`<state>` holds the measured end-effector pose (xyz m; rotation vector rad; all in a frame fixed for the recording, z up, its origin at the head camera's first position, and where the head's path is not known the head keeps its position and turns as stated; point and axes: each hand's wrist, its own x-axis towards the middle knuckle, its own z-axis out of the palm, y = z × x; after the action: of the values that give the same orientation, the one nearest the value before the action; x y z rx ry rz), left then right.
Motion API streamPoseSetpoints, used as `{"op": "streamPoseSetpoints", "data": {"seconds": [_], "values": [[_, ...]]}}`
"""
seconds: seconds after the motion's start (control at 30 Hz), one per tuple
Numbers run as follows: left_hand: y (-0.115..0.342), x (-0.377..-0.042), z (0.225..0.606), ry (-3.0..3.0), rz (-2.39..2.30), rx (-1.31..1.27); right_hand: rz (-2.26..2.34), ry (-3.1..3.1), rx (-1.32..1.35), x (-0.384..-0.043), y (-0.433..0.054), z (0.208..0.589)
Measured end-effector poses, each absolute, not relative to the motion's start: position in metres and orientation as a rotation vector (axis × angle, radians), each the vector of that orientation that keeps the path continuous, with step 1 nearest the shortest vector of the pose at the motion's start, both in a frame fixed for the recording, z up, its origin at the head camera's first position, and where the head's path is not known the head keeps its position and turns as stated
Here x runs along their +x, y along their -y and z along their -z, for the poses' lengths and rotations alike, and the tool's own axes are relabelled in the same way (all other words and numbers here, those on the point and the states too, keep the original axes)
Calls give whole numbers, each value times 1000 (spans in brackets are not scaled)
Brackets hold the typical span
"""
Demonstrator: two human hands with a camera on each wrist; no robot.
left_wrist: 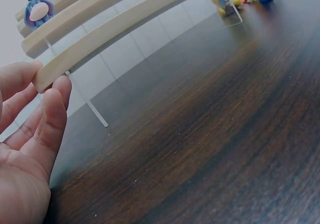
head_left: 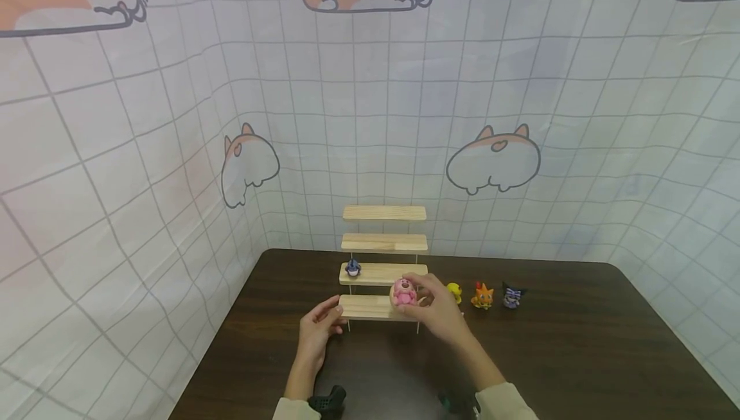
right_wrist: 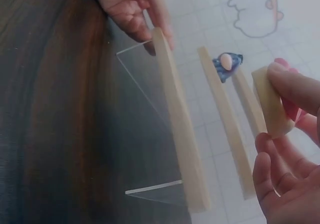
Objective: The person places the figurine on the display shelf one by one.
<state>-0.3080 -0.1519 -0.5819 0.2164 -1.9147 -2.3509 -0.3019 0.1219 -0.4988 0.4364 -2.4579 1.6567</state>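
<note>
A tiered wooden display rack [head_left: 367,307] with clear supports stands on the table, one board above another. My left hand [head_left: 317,333] pinches the left end of its lowest board [left_wrist: 120,28], thumb and fingertips on either side. In my right hand [head_left: 442,314] is a pink bear figurine [head_left: 404,293], gripped between thumb and fingers. The right wrist view shows a thick cream-coloured back [right_wrist: 272,103] on it. The bear is over the right part of the lowest board in the head view. A blue donkey figurine [head_left: 352,268] sits at the left of the board above.
Right of the rack stand a yellow figurine [head_left: 455,291], an orange one with pointed ears [head_left: 482,296] and a dark purple one [head_left: 512,296] on the dark wooden table [head_left: 578,343]. A gridded cloth [head_left: 370,137] with dog drawings hangs behind. A black object [head_left: 329,401] is by my left wrist.
</note>
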Motion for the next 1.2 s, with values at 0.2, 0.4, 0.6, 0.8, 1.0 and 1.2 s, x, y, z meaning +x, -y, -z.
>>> {"op": "streamPoseSetpoints", "data": {"seconds": [0.2, 0.4, 0.6, 0.8, 1.0, 1.2], "values": [[152, -308, 582, 1911, 2348, 214, -1608, 2483, 437, -314, -116, 490], [152, -307, 580, 1907, 2354, 217, -1531, 2496, 427, -328, -109, 485], [153, -306, 580, 1918, 2354, 211, -1522, 2507, 433, -337, -102, 480], [152, -306, 580, 1926, 2352, 202, -1486, 2519, 421, -344, -97, 478], [153, -307, 580, 1916, 2355, 208, -1492, 2514, 424, -350, -93, 479], [152, -307, 581, 1918, 2353, 208, -1522, 2505, 438, -354, -89, 482]]}}
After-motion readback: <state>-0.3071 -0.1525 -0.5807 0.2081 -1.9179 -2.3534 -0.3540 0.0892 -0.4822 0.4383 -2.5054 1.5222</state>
